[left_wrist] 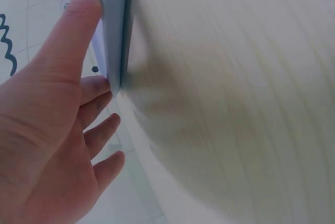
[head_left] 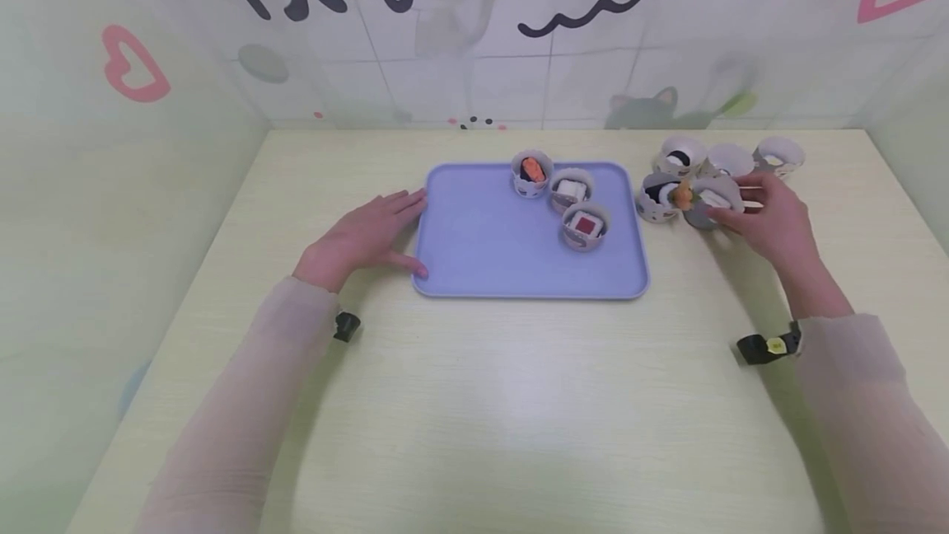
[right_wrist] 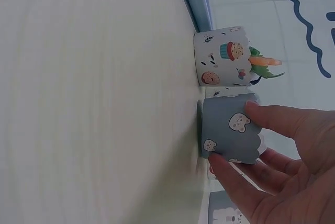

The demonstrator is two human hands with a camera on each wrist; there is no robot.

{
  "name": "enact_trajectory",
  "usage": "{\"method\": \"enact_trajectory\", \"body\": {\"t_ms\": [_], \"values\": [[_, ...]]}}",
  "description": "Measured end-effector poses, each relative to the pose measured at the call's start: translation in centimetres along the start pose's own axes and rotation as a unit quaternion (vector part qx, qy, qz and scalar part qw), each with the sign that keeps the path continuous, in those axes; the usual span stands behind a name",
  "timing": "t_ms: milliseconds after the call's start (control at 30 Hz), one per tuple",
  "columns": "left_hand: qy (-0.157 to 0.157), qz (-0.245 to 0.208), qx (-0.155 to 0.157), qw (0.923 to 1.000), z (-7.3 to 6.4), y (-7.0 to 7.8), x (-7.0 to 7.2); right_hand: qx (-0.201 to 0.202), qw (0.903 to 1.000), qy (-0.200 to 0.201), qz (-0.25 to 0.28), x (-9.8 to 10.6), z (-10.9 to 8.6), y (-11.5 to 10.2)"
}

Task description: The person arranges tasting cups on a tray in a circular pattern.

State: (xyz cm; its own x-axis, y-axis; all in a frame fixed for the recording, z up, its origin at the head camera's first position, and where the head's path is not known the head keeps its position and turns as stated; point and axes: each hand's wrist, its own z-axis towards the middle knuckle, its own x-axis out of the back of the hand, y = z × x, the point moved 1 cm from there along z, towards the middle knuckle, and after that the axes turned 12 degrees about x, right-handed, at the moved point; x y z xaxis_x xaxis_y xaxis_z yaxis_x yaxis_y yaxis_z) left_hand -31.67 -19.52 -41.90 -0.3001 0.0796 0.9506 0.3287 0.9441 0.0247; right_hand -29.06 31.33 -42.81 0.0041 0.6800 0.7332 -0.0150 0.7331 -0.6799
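My right hand [head_left: 774, 217] pinches a grey paper cup with bear faces [right_wrist: 225, 130], the thumb on one side and fingers on the other. Something white shows inside that cup. Beside it stands a white printed cup [right_wrist: 222, 59] holding a dark-and-white sushi piece with an orange and green topping [head_left: 683, 194]. At the left end of the blue tray [head_left: 482, 245], my left hand [head_left: 363, 233] rests with fairly straight fingers, thumb and fingertips at the rim. On the tray stand cups with an orange-topped sushi piece [head_left: 532, 170], a white piece [head_left: 571, 190] and a red-centred white piece [head_left: 586, 225].
Behind the grey cup, a row of three more cups stands near the back wall, among them one with a black-and-white piece [head_left: 678, 158] and one at the far right [head_left: 778, 156]. The pale wooden table [head_left: 519, 402] meets walls at the back and sides.
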Motion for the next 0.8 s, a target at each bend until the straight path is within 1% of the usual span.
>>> {"method": "enact_trajectory", "body": {"t_ms": [267, 467, 800], "values": [[-0.001, 0.001, 0.0, 1.0, 0.0, 0.0, -0.1, 0.012, 0.9999, 0.004, 0.007, 0.4, -1.1, 0.1], [0.003, 0.002, -0.001, 1.0, 0.0, -0.1, -0.1, 0.016, 0.9997, 0.003, 0.016, 0.6, -2.2, -0.5], [0.008, -0.003, -0.007, 0.9999, 0.0, -0.2, -0.2, 0.018, 0.9998, -0.005, 0.0, 0.6, -3.8, -1.0]]}}
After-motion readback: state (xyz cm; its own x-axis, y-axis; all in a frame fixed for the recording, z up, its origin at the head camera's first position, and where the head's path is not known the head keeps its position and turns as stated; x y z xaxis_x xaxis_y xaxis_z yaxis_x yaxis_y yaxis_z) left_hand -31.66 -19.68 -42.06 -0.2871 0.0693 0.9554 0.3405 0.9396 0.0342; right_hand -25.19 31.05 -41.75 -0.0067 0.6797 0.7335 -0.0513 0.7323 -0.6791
